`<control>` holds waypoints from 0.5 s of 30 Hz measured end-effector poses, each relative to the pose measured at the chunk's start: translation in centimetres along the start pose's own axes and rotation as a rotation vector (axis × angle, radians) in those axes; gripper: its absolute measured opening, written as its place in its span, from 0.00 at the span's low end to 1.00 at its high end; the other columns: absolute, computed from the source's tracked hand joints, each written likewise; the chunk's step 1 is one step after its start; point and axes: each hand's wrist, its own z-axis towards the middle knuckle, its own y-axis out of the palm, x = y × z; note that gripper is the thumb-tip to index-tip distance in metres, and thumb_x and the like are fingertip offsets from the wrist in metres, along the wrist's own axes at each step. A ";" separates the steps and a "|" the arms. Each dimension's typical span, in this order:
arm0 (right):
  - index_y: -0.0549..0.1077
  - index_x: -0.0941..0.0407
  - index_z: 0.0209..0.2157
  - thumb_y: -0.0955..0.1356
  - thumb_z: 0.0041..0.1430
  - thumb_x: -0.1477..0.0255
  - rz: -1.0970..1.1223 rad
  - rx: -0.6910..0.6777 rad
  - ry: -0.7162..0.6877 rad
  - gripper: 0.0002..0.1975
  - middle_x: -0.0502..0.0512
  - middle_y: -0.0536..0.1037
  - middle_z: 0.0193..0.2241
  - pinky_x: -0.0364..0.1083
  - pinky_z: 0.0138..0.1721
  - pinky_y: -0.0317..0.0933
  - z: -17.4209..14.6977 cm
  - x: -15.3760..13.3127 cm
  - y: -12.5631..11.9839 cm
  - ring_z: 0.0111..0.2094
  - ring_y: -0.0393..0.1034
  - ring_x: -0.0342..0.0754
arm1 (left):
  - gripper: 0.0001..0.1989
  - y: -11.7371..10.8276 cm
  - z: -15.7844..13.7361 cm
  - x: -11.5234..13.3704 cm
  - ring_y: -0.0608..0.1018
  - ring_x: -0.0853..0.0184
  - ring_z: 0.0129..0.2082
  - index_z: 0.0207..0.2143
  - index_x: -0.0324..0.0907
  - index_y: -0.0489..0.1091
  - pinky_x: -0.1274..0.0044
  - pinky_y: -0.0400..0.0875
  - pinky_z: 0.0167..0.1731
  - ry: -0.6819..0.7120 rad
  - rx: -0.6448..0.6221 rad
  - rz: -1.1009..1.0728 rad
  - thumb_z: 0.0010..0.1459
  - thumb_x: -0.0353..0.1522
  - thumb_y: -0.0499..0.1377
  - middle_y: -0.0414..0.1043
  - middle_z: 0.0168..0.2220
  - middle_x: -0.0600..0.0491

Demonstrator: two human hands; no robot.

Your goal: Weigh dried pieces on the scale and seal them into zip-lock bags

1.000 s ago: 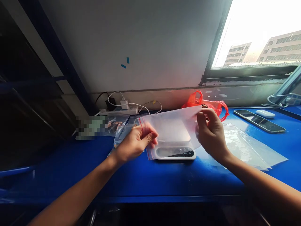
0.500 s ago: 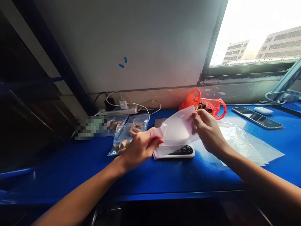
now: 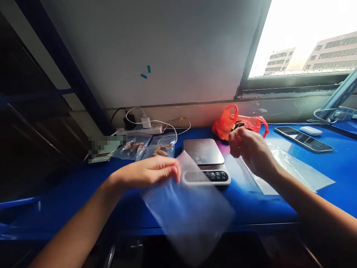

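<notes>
Pinched in my left hand is a clear zip bag, hanging down past the table's front edge and blurred by motion. It looks flat, with nothing seen inside. My right hand, also somewhat smeared, is apart from the bag, its fingers curled in with nothing visible in them. Between my hands stands a kitchen scale with a bare steel plate and round buttons. Just behind my right hand sits a red plastic bag with brown, dried-looking pieces in it.
Filled clear bags of brown pieces lie at the left, near a power strip with a white charger and cable. Flat clear bags lie at the right. Farther right are a phone and a white earbud case.
My right hand has let go of the zip bag. The bag has swung from above the scale to hang below my left hand, uncovering the scale's plate.
</notes>
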 end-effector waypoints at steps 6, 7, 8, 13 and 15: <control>0.69 0.57 0.25 0.65 0.59 0.67 -0.430 -0.622 -0.061 0.11 0.47 0.63 0.20 0.42 0.23 0.46 -3.4 -1.0 3.1 0.22 0.53 0.39 | 0.13 2.0 1.2 1.5 0.70 0.70 0.27 0.33 0.42 0.74 0.82 0.63 0.28 0.044 -0.295 0.151 0.64 0.33 0.51 0.68 0.26 0.56; 0.69 0.57 0.25 0.64 0.59 0.69 -0.436 -0.644 -0.072 0.10 0.47 0.63 0.19 0.42 0.23 0.46 -3.8 -0.9 3.5 0.22 0.53 0.39 | 0.12 2.4 1.4 1.6 0.69 0.70 0.26 0.32 0.42 0.74 0.82 0.62 0.27 0.059 -0.298 0.133 0.64 0.32 0.51 0.67 0.25 0.57; 0.68 0.57 0.24 0.63 0.59 0.71 -0.431 -0.646 -0.076 0.10 0.47 0.63 0.19 0.41 0.23 0.47 -4.0 -0.8 3.7 0.22 0.54 0.39 | 0.12 2.7 1.6 1.6 0.69 0.70 0.26 0.32 0.42 0.73 0.82 0.62 0.27 0.069 -0.300 0.113 0.64 0.32 0.51 0.67 0.25 0.57; 0.68 0.58 0.26 0.63 0.56 0.73 -0.420 -0.591 -0.084 0.07 0.47 0.66 0.20 0.40 0.23 0.49 -3.5 -0.2 3.2 0.22 0.55 0.38 | 0.12 2.2 1.5 1.2 0.69 0.71 0.28 0.34 0.41 0.73 0.82 0.62 0.29 0.012 -0.268 0.139 0.64 0.34 0.51 0.68 0.28 0.56; 0.67 0.58 0.25 0.63 0.54 0.74 -0.464 -0.491 -0.105 0.06 0.47 0.66 0.20 0.40 0.22 0.49 -2.9 0.2 2.7 0.22 0.55 0.38 | 0.14 1.6 1.4 0.7 0.70 0.70 0.29 0.35 0.40 0.72 0.81 0.63 0.29 -0.057 -0.158 0.190 0.64 0.38 0.51 0.68 0.28 0.55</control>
